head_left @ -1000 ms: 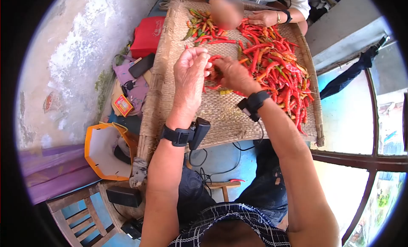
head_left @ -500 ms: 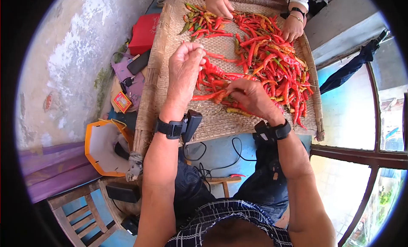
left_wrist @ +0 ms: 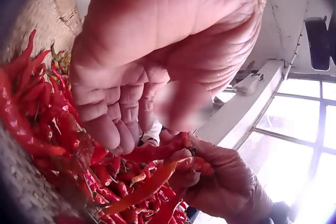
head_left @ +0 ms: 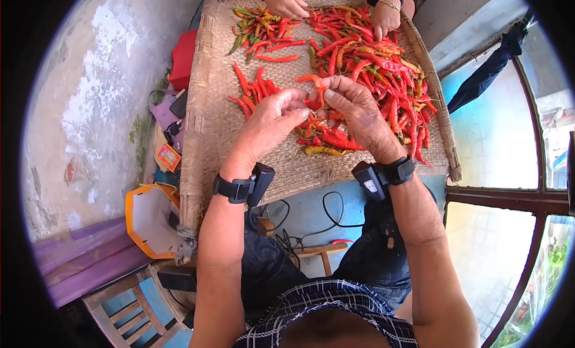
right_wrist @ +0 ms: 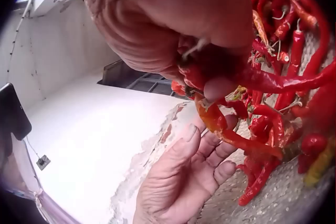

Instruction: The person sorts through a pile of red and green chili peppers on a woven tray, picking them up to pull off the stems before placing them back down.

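My right hand [head_left: 359, 111] holds chili peppers between thumb and fingers, above the woven tray [head_left: 293, 168]. An orange chili [right_wrist: 210, 116] and a long red chili [right_wrist: 283, 82] stick out of its grip in the right wrist view. Close beside it, my left hand [head_left: 269, 123] has its palm turned up and its fingers loosely bent. In the left wrist view its fingertips [left_wrist: 123, 142] come right up to a red chili [left_wrist: 152, 153] that the right hand holds. Beneath both hands lie loose red chilies [head_left: 335, 138], partly hidden by them.
A large heap of chilies [head_left: 389, 67] covers the tray's right side. Green and red chilies [head_left: 263, 28] lie at the back left. Another person's hands [head_left: 287, 2] work at the far edge. Left of the tray stand a red bag [head_left: 182, 58] and an orange-rimmed container [head_left: 150, 219].
My left hand has moved right and nearer, its fingers opening out. My right hand has risen from the chilies with some in its grip. The other person's hands have shifted along the far side.
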`<state>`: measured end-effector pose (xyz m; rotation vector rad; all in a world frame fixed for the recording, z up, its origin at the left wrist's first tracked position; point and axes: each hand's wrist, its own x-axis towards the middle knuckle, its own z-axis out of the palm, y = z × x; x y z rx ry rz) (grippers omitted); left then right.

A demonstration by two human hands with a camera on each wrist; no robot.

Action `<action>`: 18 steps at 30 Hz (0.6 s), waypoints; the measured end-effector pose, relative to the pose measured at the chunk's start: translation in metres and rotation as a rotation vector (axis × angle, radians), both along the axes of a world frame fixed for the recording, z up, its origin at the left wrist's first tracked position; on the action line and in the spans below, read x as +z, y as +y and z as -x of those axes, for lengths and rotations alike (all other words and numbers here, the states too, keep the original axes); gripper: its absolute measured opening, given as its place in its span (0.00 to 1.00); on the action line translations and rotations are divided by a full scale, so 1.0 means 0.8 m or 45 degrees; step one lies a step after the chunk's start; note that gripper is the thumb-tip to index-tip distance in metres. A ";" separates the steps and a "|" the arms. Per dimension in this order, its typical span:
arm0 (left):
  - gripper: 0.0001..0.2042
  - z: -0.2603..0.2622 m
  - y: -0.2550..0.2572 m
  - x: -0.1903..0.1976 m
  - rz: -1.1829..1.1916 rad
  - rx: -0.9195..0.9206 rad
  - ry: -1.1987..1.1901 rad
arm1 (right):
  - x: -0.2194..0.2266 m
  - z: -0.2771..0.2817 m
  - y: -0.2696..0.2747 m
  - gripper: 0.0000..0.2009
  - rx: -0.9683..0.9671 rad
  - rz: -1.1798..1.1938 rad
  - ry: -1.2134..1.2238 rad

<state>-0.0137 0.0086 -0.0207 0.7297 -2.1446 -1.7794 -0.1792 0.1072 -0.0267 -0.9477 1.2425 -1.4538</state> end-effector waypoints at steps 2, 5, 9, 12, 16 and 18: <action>0.17 0.003 -0.001 -0.007 -0.063 -0.039 0.063 | -0.002 -0.003 -0.005 0.09 0.067 0.040 -0.076; 0.15 0.005 -0.002 -0.016 -0.088 -0.066 0.105 | -0.004 -0.009 -0.012 0.09 0.069 0.038 -0.201; 0.09 0.002 -0.005 -0.003 0.173 0.074 -0.173 | 0.003 -0.019 -0.021 0.10 -0.045 0.087 -0.274; 0.09 0.001 -0.014 -0.026 0.125 0.253 0.116 | -0.007 -0.009 -0.026 0.12 -0.203 0.043 0.067; 0.09 -0.007 -0.018 -0.026 0.133 0.341 0.123 | -0.026 -0.002 -0.027 0.10 -0.158 0.001 0.688; 0.08 -0.006 -0.023 -0.030 0.430 0.432 0.008 | -0.018 -0.013 -0.021 0.10 -0.184 0.057 0.853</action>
